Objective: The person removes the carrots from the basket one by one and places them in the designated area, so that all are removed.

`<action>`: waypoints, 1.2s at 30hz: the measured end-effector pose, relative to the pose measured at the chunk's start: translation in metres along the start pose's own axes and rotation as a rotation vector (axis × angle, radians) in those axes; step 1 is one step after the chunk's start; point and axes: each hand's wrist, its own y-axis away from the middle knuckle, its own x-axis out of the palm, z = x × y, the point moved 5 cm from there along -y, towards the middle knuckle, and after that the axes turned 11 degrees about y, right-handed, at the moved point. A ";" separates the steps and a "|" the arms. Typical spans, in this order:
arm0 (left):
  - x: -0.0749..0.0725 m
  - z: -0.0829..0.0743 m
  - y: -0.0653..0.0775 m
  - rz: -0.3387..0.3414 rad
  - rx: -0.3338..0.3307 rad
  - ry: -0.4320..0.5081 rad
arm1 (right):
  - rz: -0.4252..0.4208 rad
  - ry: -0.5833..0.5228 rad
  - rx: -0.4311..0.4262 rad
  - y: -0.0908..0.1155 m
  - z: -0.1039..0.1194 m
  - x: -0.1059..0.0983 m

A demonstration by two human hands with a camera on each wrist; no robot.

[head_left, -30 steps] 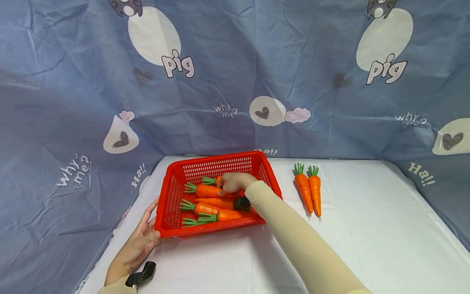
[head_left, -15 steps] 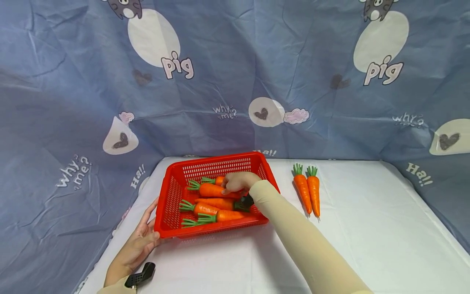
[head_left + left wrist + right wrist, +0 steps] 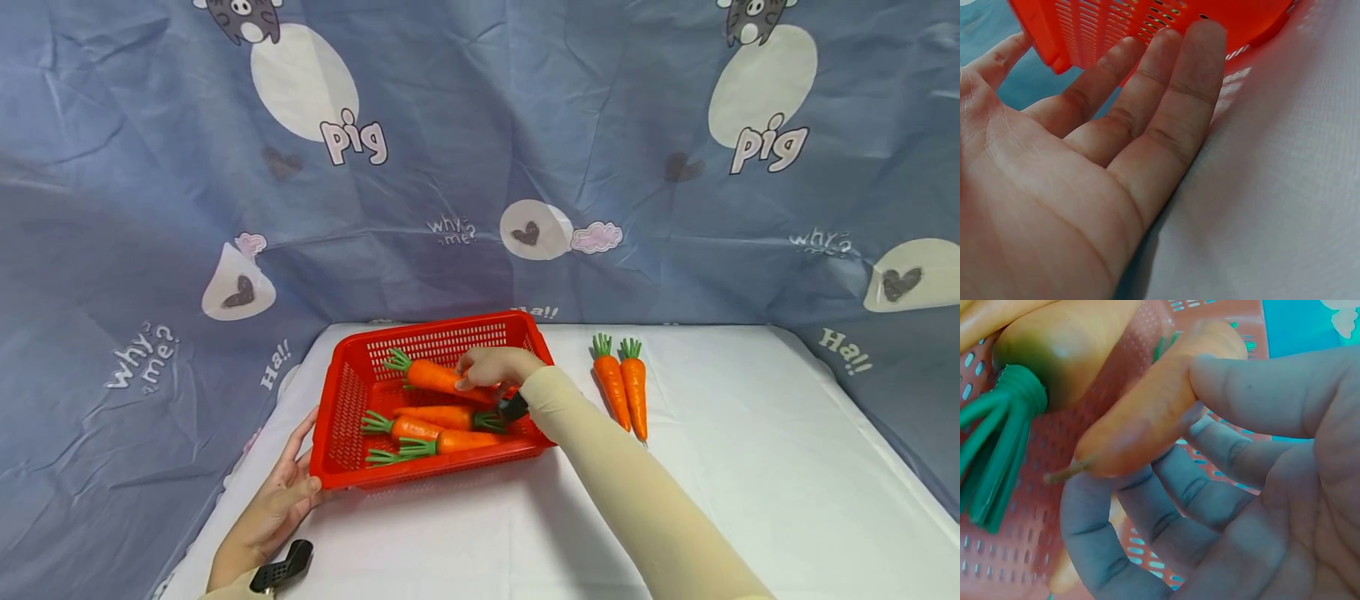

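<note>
A red plastic basket (image 3: 375,479) with slotted walls stands on the white cloth, with several orange carrots lying inside. My right hand (image 3: 498,367) reaches into it and pinches a carrot (image 3: 431,375) between thumb and fingers. That carrot is lifted and tilted, green top up and to the left; the right wrist view shows its thin root tip (image 3: 1066,474). Other carrots (image 3: 465,442) lie near the basket's front wall. At the basket's left front corner my left hand (image 3: 273,500) rests with extended fingers (image 3: 1175,106) against the slotted side and the thumb at the rim.
Two carrots (image 3: 634,387) lie side by side on the white cloth (image 3: 735,433) right of the basket. A blue printed curtain (image 3: 637,150) hangs behind and at the sides. Each wrist wears a black device (image 3: 285,567).
My right hand has raised the carrot off the basket floor and tilted its green top upward. The left hand stays at the basket's corner. The head view has shifted slightly.
</note>
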 end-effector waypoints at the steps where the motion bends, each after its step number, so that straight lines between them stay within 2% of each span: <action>1: 0.000 0.000 0.000 0.002 0.003 -0.004 | 0.006 -0.015 -0.002 0.001 -0.001 0.000; 11: -0.002 0.001 0.001 0.005 -0.004 0.015 | -0.032 -0.072 -0.008 0.010 -0.012 -0.006; 17: 0.000 0.000 0.001 0.019 0.002 0.028 | -0.045 -0.065 -0.022 0.013 -0.016 -0.009; 24: 0.001 0.000 0.000 -0.016 -0.005 -0.007 | -0.057 -0.061 -0.030 0.020 -0.020 -0.015; 31: 0.001 0.001 0.001 0.023 -0.008 0.026 | -0.072 -0.092 -0.025 0.025 -0.023 -0.018; 36: 0.000 0.002 0.001 0.014 -0.016 0.028 | -0.085 -0.107 -0.034 0.029 -0.024 -0.020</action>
